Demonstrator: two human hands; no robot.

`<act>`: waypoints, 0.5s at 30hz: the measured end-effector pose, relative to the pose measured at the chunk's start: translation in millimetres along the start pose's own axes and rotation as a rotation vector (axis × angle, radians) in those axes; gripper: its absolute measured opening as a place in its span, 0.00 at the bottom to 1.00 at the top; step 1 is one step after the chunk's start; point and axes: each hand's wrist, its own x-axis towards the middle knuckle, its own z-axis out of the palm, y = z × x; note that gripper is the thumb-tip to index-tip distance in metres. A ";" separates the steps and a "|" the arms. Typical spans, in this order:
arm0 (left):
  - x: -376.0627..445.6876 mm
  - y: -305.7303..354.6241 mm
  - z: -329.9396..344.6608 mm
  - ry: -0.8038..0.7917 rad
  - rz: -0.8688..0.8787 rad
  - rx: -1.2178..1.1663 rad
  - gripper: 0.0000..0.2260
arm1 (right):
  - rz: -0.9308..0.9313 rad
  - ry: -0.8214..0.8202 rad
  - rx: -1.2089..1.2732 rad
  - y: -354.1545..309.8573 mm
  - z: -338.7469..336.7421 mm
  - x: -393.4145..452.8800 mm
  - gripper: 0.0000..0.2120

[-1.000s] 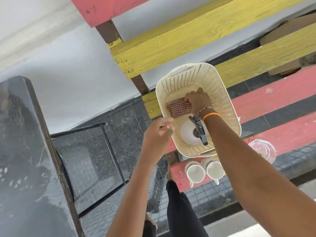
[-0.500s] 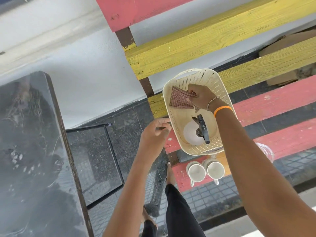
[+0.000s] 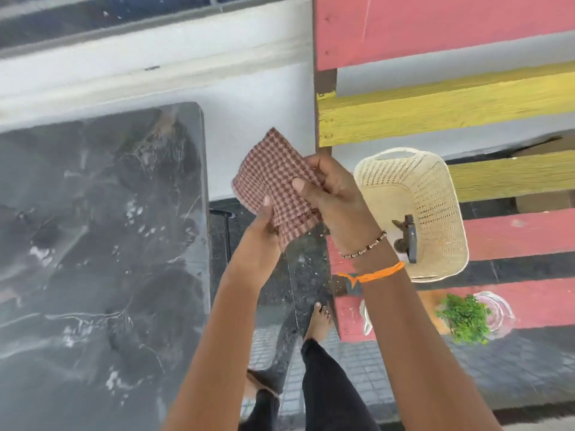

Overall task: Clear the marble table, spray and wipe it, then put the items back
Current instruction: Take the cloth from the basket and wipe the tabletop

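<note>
Both hands held a folded red-and-white checked cloth (image 3: 273, 181) in the air, above the gap between the dark marble worktop (image 3: 99, 244) and the painted slatted bench (image 3: 466, 104). The right hand (image 3: 329, 197) pinched the cloth's right edge, thumb pressed on its upper face and fingers curled behind. The left hand (image 3: 261, 237) gripped the lower edge from beneath, the fabric draping over it. The worktop lay to the left of the hands, its surface streaked with pale veins. To the right, just beyond the right wrist, a cream perforated plastic basket (image 3: 435, 194) sat on the bench with a spray bottle (image 3: 407, 241) lying inside, only its dark trigger head plainly visible. Nearer on the bench stood a clear glass bowl with a green leafy sprig (image 3: 466, 318).
</note>
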 end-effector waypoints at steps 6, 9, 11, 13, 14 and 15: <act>-77.4 16.1 -101.4 0.161 0.240 -0.046 0.06 | 0.298 0.162 0.178 22.3 101.4 -33.9 0.09; -130.4 22.2 -160.1 0.206 0.281 0.028 0.12 | 0.368 -0.028 0.079 37.3 146.0 -53.8 0.10; -165.3 24.7 -192.5 0.226 0.284 0.059 0.21 | 0.417 -0.168 0.009 48.5 175.7 -66.3 0.06; -199.3 27.3 -223.6 0.270 0.291 0.076 0.21 | 0.434 -0.247 -0.134 63.9 208.2 -76.9 0.02; -218.2 30.6 -241.5 0.296 0.305 0.079 0.17 | 0.420 -0.289 -0.269 73.4 228.8 -81.5 0.02; -236.5 34.2 -259.6 0.323 0.319 0.091 0.13 | 0.394 -0.335 -0.420 82.0 250.3 -86.8 0.03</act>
